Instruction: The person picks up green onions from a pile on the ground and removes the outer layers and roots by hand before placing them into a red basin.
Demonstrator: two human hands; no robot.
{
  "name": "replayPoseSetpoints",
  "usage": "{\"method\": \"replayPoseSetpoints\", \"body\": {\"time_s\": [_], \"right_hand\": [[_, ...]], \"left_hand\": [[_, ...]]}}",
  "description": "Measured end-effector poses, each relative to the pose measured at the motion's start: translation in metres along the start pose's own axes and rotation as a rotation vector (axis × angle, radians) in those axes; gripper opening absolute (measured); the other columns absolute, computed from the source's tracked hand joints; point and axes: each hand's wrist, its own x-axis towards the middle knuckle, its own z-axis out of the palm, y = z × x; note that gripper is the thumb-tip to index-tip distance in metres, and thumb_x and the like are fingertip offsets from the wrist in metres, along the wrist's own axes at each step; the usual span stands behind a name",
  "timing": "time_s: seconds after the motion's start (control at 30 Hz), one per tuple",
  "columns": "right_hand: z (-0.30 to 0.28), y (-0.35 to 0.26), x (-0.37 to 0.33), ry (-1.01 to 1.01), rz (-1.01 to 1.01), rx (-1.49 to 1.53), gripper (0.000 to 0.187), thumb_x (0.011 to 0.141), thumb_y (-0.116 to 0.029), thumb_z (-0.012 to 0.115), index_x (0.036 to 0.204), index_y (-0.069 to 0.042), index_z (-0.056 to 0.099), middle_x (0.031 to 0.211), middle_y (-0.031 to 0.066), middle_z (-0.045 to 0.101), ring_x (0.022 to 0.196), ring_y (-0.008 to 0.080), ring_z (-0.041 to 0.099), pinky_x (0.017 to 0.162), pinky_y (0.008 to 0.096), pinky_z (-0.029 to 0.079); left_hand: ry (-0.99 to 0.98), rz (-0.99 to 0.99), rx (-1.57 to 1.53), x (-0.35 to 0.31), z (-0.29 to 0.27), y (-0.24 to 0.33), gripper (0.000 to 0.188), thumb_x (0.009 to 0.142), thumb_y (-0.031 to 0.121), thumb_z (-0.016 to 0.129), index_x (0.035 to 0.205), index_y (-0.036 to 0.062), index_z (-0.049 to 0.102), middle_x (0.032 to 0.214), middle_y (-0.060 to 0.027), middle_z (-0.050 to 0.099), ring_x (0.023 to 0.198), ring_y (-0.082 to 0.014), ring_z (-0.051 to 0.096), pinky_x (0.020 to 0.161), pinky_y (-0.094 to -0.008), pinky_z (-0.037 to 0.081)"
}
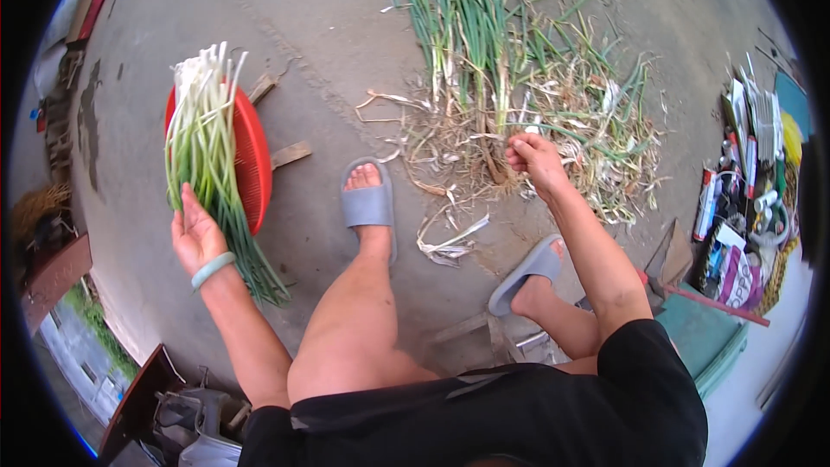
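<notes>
My left hand [197, 229] is open, palm up and fingers stretched, beside the green leaves of a bunch of cleaned scallions [203, 130]. That bunch lies over a red plastic basket [255, 160], white ends pointing away from me and green tops hanging over the near side. On the right, my right hand [538, 160] is closed, its fingers curled at the root end of a bunch of uncleaned scallions [467, 26]. What its fingertips pinch, if anything, is too small to make out. Peeled skins and scraps [605, 177] spread around that hand.
Wooden pieces [291, 154] lie by the basket. My grey slippers [367, 207] rest on the concrete floor, with a few loose scallion scraps [454, 246] between them. Mixed household items [743, 207] and a teal box [705, 333] stand at the right.
</notes>
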Motion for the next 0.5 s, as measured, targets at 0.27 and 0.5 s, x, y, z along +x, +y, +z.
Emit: {"method": "replayPoseSetpoints", "body": {"time_s": [0.27,0.5], "right_hand": [[-0.011,-0.006,0.035,0.174,-0.149,0.023,0.016,0.088,-0.013,0.047,0.094,-0.001,0.056,0.076,0.0045,0.059,0.065,0.0099,0.054,0.06,0.0236,0.045],[-0.001,0.001,0.091,0.463,-0.194,-0.78,0.035,0.077,-0.029,0.058,0.099,-0.001,0.057,0.096,0.018,0.061,0.088,0.032,0.059,0.08,0.037,0.045]], "left_hand": [[-0.251,-0.153,0.415,-0.048,0.044,-0.096,0.026,0.089,0.007,0.043,0.112,-0.0054,0.047,0.107,-0.0157,0.056,0.097,-0.0216,0.056,0.084,-0.0303,0.049],[-0.421,-0.396,0.714,-0.083,0.088,-0.19,0.025,0.088,0.011,0.048,0.11,-0.0001,0.049,0.097,-0.011,0.058,0.084,-0.0168,0.057,0.075,-0.0276,0.048]]}}
